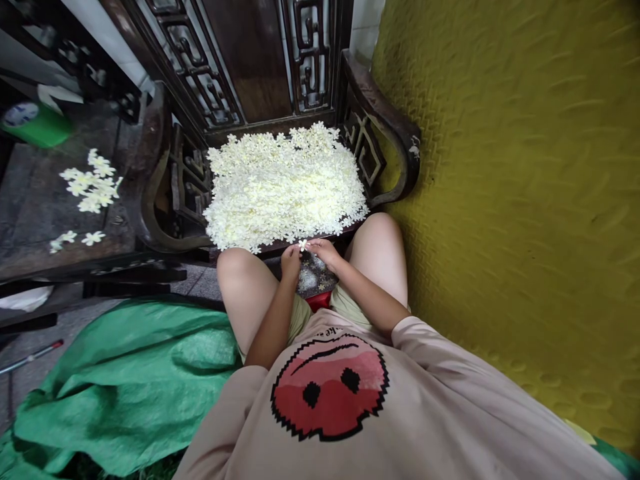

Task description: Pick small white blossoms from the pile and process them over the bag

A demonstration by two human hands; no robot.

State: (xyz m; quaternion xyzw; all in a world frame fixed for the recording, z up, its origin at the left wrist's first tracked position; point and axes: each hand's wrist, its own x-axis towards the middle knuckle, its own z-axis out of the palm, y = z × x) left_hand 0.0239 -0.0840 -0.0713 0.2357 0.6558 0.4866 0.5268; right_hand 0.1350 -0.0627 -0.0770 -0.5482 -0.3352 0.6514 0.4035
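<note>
Between my two hands, in front of the chair seat, is a small white flower [303, 245]. My left hand [291, 263] pinches it from the left. The fingertips of my right hand [324, 252] are closed at its right side. A thick layer of white flowers [285, 187] covers the seat of the dark carved wooden chair [260, 63] just beyond my hands. Below my hands, between my knees, a dark speckled surface [315, 273] shows, with a bit of red at its near edge.
Loose white flowers [95, 183] lie on a dark wooden table [30, 207] to the left, near a green roll [37, 125]. Green sheeting [145, 373] spreads over the floor at lower left. A yellow textured mat [520, 200] stands along the right. The chair's curved armrests flank the seat.
</note>
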